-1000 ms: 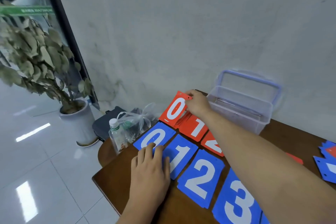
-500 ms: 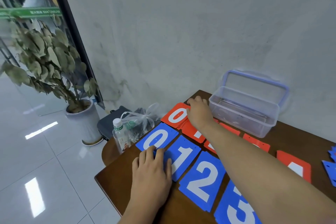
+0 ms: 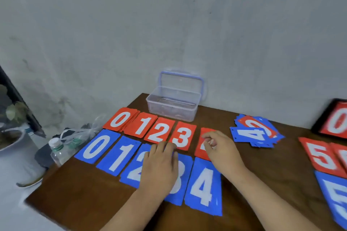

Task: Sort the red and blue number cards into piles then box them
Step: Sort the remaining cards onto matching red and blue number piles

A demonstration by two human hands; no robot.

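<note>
Right hand (image 3: 221, 148) has swung right from the red 0 to the fifth red card (image 3: 201, 153), fingers curled, pinching it. Left hand (image 3: 161, 167) has slid along too and lies flat on blue 2 and 3. Thin, light, slick cards, I'd say, so lift them by an edge. Five red piles (image 3: 156, 131) far and five blue piles (image 3: 203, 185) near on the surface (image 3: 90, 197). One open box (image 3: 172, 107) behind, a mixed heap (image 3: 255, 133) to the right.

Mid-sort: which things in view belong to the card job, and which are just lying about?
Job: red card piles, blue card piles, mixed heap, clear box, left hand, right hand.
Lying about: water bottle, plastic bag, plant pot.
</note>
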